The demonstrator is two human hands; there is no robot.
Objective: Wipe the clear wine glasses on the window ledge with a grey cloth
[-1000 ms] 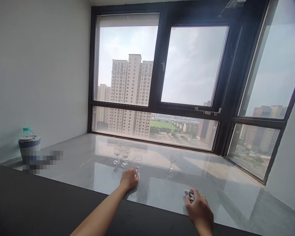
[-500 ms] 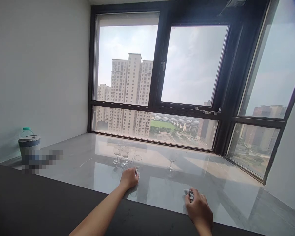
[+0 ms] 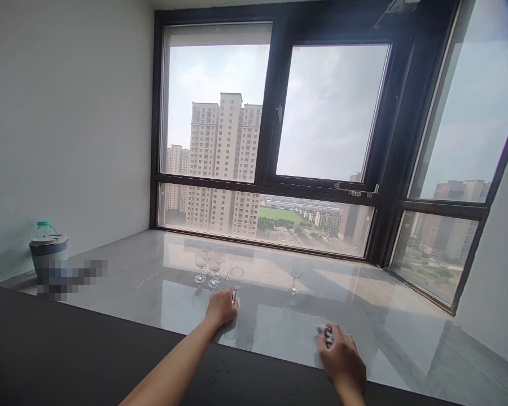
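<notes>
My left hand [image 3: 222,306] is closed around the lower part of a clear wine glass [image 3: 237,276], whose bowl shows above my fingers. The glass stands upright on or just above the glossy grey windowsill [image 3: 279,327]; its foot is mostly hidden. Over to the right, my right hand [image 3: 342,354] is closed on a small bunched-up grey and white cloth [image 3: 322,330], low over the sill's front edge. Behind my left hand stand several more wine glasses [image 3: 214,264], grouped close together. Another wine glass [image 3: 295,277] stands alone between and beyond my hands.
A paper cup [image 3: 48,251] with a lid and a bottle with a green cap [image 3: 45,225] stand by the left wall, beside a blurred patch. Dark-framed windows [image 3: 262,181] rise along the back and right. The sill's front edge [image 3: 275,358] drops off near me.
The view has shifted very slightly. Both hands keep the same places and grips, and the glasses stand where they were.
</notes>
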